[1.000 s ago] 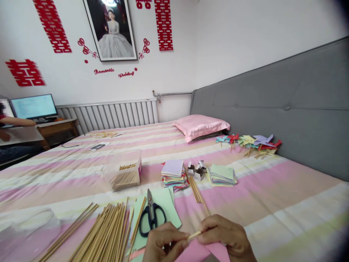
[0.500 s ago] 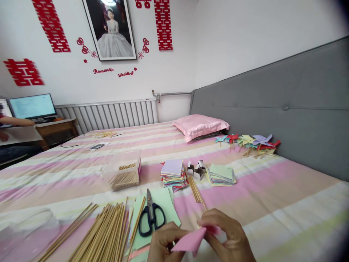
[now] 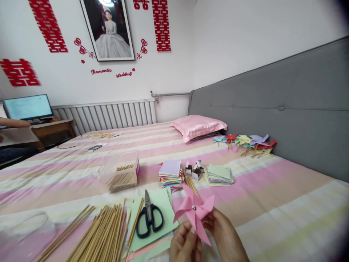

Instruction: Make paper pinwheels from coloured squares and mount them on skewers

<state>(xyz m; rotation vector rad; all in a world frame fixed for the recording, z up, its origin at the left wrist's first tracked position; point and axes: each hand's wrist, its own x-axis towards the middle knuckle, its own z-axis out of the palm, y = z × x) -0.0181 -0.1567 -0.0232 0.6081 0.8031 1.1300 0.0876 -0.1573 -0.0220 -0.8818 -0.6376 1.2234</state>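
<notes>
A pink paper pinwheel (image 3: pixel 200 213) faces me at the lower middle, a silver pin head at its centre. My left hand (image 3: pixel 183 243) pinches its lower blade between thumb and finger. From the right, my right hand (image 3: pixel 226 234) is closed on the pinwheel from behind; those fingertips are partly hidden by the blades, and no stick of it can be made out. Just left of my hands, dark-handled scissors (image 3: pixel 148 218) lie shut on green paper sheets (image 3: pixel 165 203). Beside them spreads a heap of thin wooden sticks (image 3: pixel 102 233).
Behind the pinwheel stand stacks of coloured paper squares (image 3: pixel 171 171) and green squares (image 3: pixel 219 173), with small boxes (image 3: pixel 195 170) between. A clear box of short sticks (image 3: pixel 124 176) is left. Finished pinwheels (image 3: pixel 245 142) lie by the headboard (image 3: pixel 272 91). A person's arm (image 3: pixel 16 123) shows far left.
The pink paper, earlier seen folded edge-on between my hands, now faces me as an open pinwheel. My left hand has moved right, closer to my right hand. The view has shifted slightly.
</notes>
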